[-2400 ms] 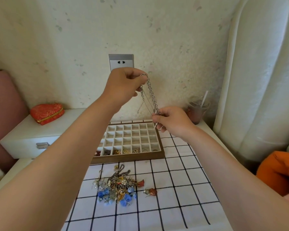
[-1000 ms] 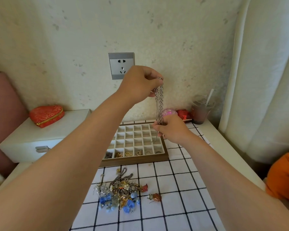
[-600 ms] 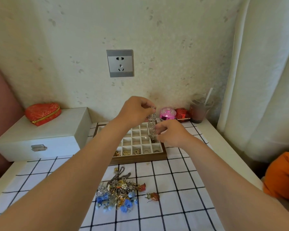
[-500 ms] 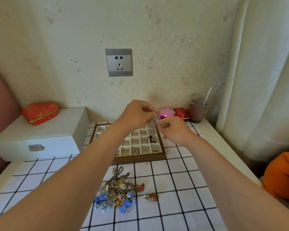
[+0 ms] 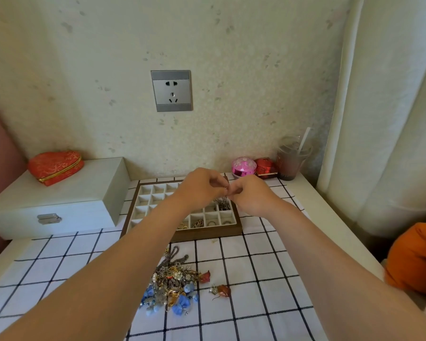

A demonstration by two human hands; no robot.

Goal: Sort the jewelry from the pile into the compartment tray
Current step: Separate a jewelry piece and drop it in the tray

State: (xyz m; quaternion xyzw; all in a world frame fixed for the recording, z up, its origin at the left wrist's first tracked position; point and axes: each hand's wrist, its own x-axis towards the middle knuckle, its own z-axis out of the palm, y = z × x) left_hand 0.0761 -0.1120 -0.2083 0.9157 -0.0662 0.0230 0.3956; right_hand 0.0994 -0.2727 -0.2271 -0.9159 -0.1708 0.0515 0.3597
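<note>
Over the compartment tray (image 5: 208,233), toward its right side, the left hand (image 5: 202,187) and right hand (image 5: 250,193) are brought together fingertip to fingertip. Both grips look pinched closed, probably on the top of the silver chain (image 5: 223,205), though the links between the fingers can't really be made out. The chain itself is seen bunched in a compartment in the tray's rightmost column, one row back from the front. It's likely being held from above like that so it can be fed down and coiled into one small cell instead of spilling over the dividers.

Counts, for what it's worth: one tray, two hands, one chain in hand. Four front-row compartments right of the left forearm are seen with small pieces in them (gold bits, rings); anything further left is hidden by the arm. Most other cells visible look empty.

In front of the tray, on the checked cloth (image 5: 268,279) covering the bench, one tangled jewelry pile (image 5: 172,283) is left, with blue beads and gold bits too knotted to count. Just right of the pile, one loose reddish-brown piece (image 5: 221,290) is set apart. So sorting is judged to be still early.
</note>
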